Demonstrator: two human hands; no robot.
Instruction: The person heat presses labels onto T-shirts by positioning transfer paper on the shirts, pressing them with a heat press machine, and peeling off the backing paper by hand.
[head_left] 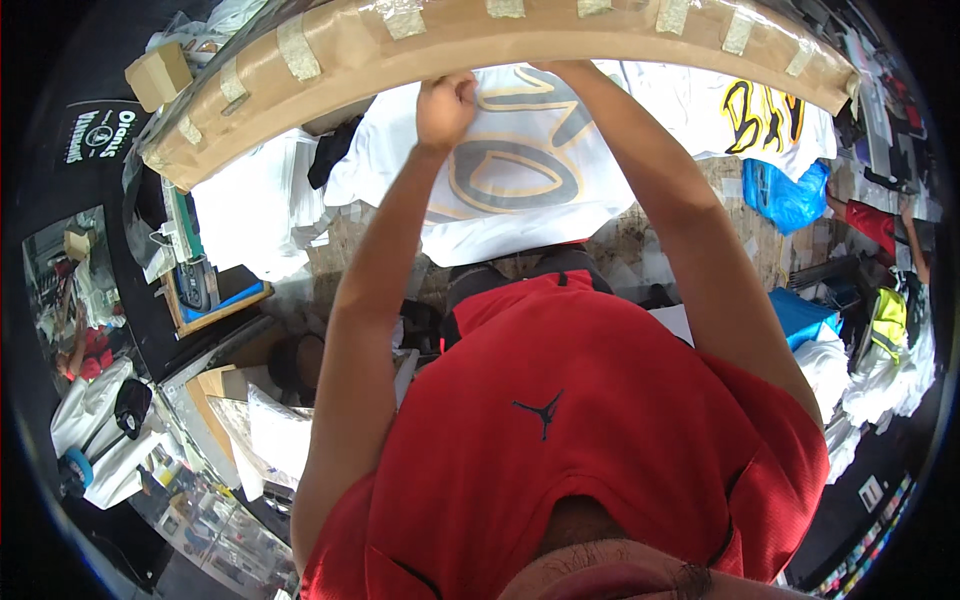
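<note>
A white shirt (610, 185) with large grey and gold lettering lies spread on the worktable in front of me. My left hand (447, 112) is over its upper left part, below the brown bar. Its fingers are curled closed, and what they hold, if anything, is hidden. My right arm reaches across the shirt's right side. Of my right hand (565, 68) only a small part shows at the bar's lower edge; the bar hides its fingers. Beside it on the right lies another white garment (690, 120) with black and yellow lettering.
A long brown-covered bar (450, 45) with tape strips crosses above the table (725, 185). White cloth (255, 205) is piled at the left, near a black cloth (335, 150). A blue plastic bag (785, 195) hangs by the right edge. A wood-edged frame (225, 308) sits lower left.
</note>
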